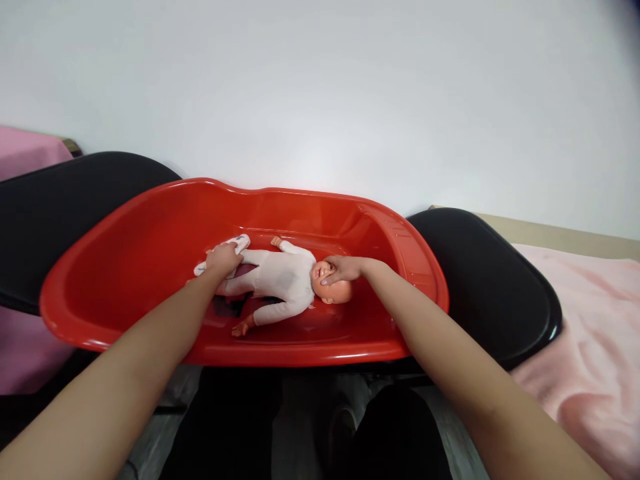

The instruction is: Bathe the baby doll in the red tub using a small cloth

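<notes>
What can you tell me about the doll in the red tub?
The doll is a plastic-looking baby in a white one-piece suit, lying on its back in the red tub, bald head toward the right, arms spread, bare hands showing. The right hand rests on its face. The left hand grips its legs, where a white cloth with grey marks sits. A dark patch lies under its legs.

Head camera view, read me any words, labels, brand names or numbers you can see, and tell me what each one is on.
None can be read.
The red tub shows ridges by its right rim, no lettering.
The doll in a white suit bears no print; the left hand is on its legs, the right hand on its face.
The small marks on the doll's white socks are too blurred to read.
</notes>
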The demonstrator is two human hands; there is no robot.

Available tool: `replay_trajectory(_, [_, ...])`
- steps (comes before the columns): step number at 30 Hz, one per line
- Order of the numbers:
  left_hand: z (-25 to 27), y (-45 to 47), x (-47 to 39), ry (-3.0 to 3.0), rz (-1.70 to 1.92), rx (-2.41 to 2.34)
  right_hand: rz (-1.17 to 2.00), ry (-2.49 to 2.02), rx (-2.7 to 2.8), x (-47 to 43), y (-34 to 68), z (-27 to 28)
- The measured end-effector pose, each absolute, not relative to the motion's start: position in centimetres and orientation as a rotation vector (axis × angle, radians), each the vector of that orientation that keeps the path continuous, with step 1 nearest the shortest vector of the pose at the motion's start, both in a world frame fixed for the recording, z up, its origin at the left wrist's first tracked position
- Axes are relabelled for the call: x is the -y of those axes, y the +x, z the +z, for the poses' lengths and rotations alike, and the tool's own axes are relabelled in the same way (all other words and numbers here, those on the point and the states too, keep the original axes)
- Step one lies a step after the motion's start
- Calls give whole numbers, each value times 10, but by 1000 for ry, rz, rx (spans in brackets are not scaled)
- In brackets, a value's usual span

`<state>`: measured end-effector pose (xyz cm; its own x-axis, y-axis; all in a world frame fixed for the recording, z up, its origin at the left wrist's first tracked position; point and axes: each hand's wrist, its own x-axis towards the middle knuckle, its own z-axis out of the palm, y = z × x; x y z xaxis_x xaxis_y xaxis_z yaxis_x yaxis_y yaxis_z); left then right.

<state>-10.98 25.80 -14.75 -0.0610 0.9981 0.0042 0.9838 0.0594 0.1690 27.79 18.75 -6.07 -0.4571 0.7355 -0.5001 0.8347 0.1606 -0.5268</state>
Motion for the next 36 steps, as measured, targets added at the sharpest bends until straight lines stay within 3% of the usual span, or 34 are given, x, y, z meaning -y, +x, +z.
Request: replay_trajectory(36, [-143, -107, -255, 1944, 193, -2193, -1192, 1555, -2302, -197, 284, -74])
